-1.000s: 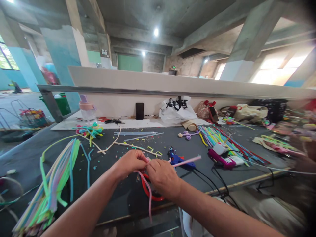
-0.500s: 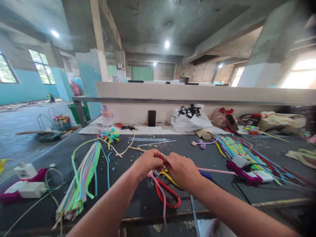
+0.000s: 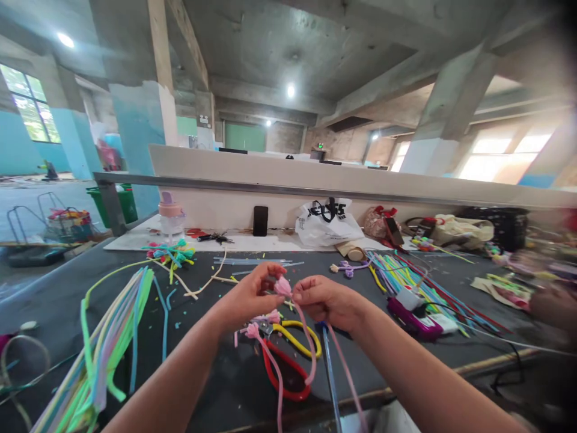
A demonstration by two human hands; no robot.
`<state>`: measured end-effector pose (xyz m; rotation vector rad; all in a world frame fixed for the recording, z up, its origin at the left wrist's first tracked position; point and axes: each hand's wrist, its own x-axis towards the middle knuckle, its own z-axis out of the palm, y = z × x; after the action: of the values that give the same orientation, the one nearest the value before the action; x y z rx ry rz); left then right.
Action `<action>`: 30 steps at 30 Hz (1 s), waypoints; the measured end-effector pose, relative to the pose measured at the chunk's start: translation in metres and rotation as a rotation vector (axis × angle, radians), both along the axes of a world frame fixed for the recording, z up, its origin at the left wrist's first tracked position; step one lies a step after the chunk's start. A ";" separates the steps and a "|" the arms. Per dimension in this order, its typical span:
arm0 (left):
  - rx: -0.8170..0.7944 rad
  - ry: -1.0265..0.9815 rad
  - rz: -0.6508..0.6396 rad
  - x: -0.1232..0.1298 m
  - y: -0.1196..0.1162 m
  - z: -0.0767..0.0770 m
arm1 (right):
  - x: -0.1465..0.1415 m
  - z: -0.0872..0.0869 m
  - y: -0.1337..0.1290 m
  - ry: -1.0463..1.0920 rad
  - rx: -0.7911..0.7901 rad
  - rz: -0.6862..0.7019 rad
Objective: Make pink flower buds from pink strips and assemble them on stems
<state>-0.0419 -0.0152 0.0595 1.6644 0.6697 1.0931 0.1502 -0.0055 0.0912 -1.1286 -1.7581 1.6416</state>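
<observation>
My right hand (image 3: pixel 327 300) pinches the stem of a pink pipe-cleaner flower (image 3: pixel 283 287) just below its bunched head. Beside the head, my left hand (image 3: pixel 252 297) has its fingers curved and apart; whether its thumb touches the flower I cannot tell. Below the hands lies a pair of scissors with a red handle loop (image 3: pixel 288 394) and a yellow handle loop (image 3: pixel 315 340). Another pink flower (image 3: pixel 253 331) rests by the blades, its stem crossing the red handle. A second pink stem (image 3: pixel 345 367) hangs below my right hand. A blue-ended rod (image 3: pixel 331 379) lies near it.
Pipe-cleaner bundles lie left (image 3: pixel 119 337) and right (image 3: pixel 401 276). A purple power strip (image 3: pixel 415 322) with cables sits right. Along the back are a bottle (image 3: pixel 171 219), a phone (image 3: pixel 260 221) and a white plastic bag (image 3: pixel 327 225). At far right another person's hand (image 3: pixel 552 307) is blurred.
My hands, earlier close together, have come slightly apart, and the pink flower head now shows between them. The left fingers have spread. The view has turned right.
</observation>
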 end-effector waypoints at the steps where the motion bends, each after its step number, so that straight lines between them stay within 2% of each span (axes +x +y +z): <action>1: -0.060 -0.080 -0.021 0.001 0.000 -0.005 | -0.001 -0.002 -0.002 0.063 -0.013 -0.016; 5: -0.257 -0.308 -0.059 0.016 -0.011 -0.016 | -0.013 -0.016 -0.010 0.308 0.028 -0.151; 7: -0.314 -0.386 0.009 0.026 -0.019 -0.014 | -0.022 -0.024 -0.013 0.453 0.074 -0.284; 10: -0.374 -0.454 0.085 0.034 -0.026 -0.008 | -0.034 -0.034 -0.016 0.547 0.181 -0.453; 14: -0.417 -0.369 0.168 0.032 -0.026 -0.006 | -0.038 -0.042 -0.019 0.501 0.339 -0.507; 19: -0.423 -0.319 0.190 0.025 -0.025 -0.003 | -0.037 -0.039 -0.027 0.234 0.649 -0.566; 22: -0.345 -0.346 0.218 0.021 -0.026 0.002 | -0.035 -0.033 -0.033 0.182 0.735 -0.536; 25: -0.257 -0.295 0.214 0.013 -0.028 0.011 | -0.027 -0.023 -0.036 0.191 0.605 -0.384; 28: -0.127 -0.061 0.205 0.002 -0.032 0.022 | -0.011 -0.005 -0.035 0.261 0.376 -0.240; 30: 0.001 0.145 0.164 -0.004 -0.036 0.031 | -0.002 0.011 -0.035 0.277 0.366 -0.174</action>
<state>-0.0461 -0.0512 0.0901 1.7254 0.9123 1.0941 0.1478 -0.0409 0.1017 -0.8163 -1.6419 1.2410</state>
